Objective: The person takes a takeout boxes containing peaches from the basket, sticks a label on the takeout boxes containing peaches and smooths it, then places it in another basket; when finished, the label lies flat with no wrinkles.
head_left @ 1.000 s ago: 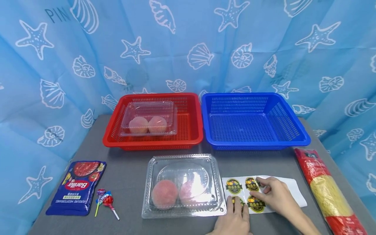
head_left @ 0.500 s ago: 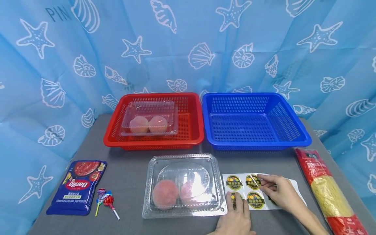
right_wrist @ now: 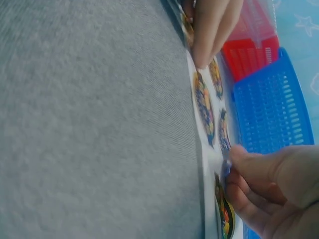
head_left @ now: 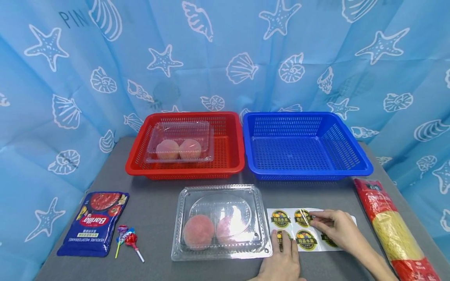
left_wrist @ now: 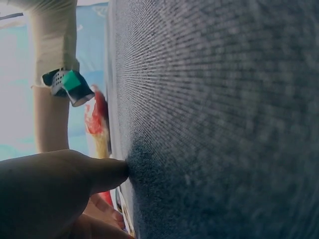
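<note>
A white sticker sheet (head_left: 346,222) with round yellow-and-black stickers lies on the grey table (head_left: 158,203), right of a shut clear clamshell box (head_left: 219,222) that holds two peaches. My left hand (head_left: 282,237) presses straight fingers on the sheet's lower left corner. My right hand (head_left: 312,221) pinches the right edge of the upper middle sticker (head_left: 302,217), which curls up off the sheet. In the right wrist view the right fingertips (right_wrist: 249,169) pinch that sticker's edge (right_wrist: 225,168), and a left finger (right_wrist: 212,35) holds the sheet (right_wrist: 204,149) down farther along.
A red basket (head_left: 225,169) at the back holds a second clamshell (head_left: 179,142) of peaches. An empty blue basket (head_left: 306,171) stands next to it. A noodle packet (head_left: 390,226) lies at the right edge. A blue Barilla pouch (head_left: 93,222) and lollipops (head_left: 128,240) lie at the left.
My right fingers moved up from the lower stickers to the upper middle one and lifted its right edge. The left hand stayed pressing on the sheet.
</note>
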Demonstrator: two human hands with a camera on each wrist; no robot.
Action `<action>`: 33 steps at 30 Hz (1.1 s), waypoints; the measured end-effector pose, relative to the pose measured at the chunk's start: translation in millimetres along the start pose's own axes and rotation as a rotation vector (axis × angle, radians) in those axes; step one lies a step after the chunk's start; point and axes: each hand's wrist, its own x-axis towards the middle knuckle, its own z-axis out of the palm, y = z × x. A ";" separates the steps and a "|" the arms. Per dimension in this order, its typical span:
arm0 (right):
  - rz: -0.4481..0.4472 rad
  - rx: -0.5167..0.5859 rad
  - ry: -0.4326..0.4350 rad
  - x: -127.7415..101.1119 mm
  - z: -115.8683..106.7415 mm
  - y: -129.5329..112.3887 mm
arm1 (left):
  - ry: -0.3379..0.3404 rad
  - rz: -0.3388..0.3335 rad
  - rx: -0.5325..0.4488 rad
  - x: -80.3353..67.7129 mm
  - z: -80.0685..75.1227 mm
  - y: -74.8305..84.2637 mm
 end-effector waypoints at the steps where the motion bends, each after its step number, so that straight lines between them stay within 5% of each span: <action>1: -0.005 0.013 -0.005 0.7 -0.5 0.9 | -0.003 0.000 -0.003 0.1 0.2 0.1; 21: -0.141 0.127 0.061 8.3 -15.1 -27.2 | -0.100 -0.003 0.028 1.3 0.7 1.7; 28: -0.253 0.115 0.187 9.6 -22.8 -48.3 | 0.083 -0.039 0.078 -3.4 2.1 2.0; 33: -0.291 0.150 0.216 10.8 -26.1 -64.1 | 0.274 -0.051 0.021 -12.2 3.6 1.2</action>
